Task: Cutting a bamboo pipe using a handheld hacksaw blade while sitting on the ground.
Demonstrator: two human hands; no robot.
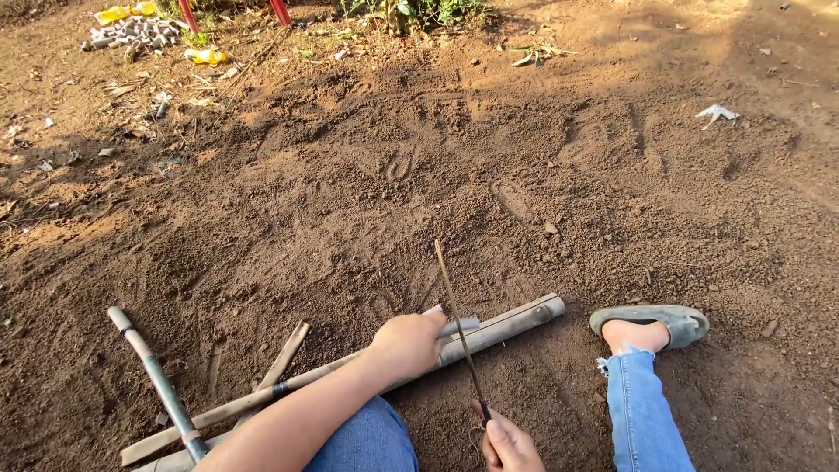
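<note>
My left hand (408,343) presses down on a long bamboo pole (516,319) that lies on the bare soil in front of me. My right hand (507,446), at the bottom edge, grips the handle of a thin saw blade (456,319). The blade crosses the pole just right of my left hand's fingers and points away from me. My right foot in a grey slipper (651,323) rests on the ground just past the pole's right end.
Other bamboo pieces lie at the lower left: a darker pole (157,380) and a short stick (284,357). Yellow litter (205,56), grey rubble (131,33) and red legs (188,13) sit at the top left. A white scrap (717,113) lies far right.
</note>
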